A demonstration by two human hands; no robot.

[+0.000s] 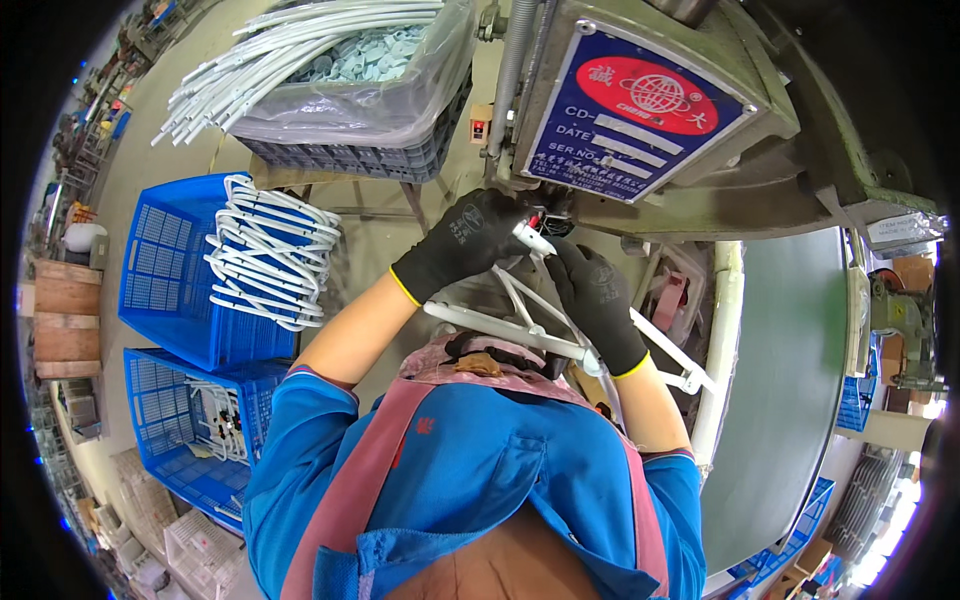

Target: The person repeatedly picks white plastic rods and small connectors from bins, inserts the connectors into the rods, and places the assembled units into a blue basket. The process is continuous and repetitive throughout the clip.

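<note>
Both my hands wear black gloves with yellow cuffs. My left hand [458, 245] grips the upper end of a white tubular metal frame [520, 330] and holds it up under the head of a grey-green press machine [700, 130]. My right hand [597, 300] is closed around the frame's tubes just below and to the right. The frame's far tip sits at the machine's small tool point, next to a red part. A long tube of the frame runs across in front of my chest.
A blue crate [165, 260] at left holds a pile of bent white tube frames [270, 250]. A second blue crate [170, 440] lies below it. A grey basket [350, 150] with white tubes and pale plastic parts stands on a stool behind. A dark green machine table [790, 400] spreads to the right.
</note>
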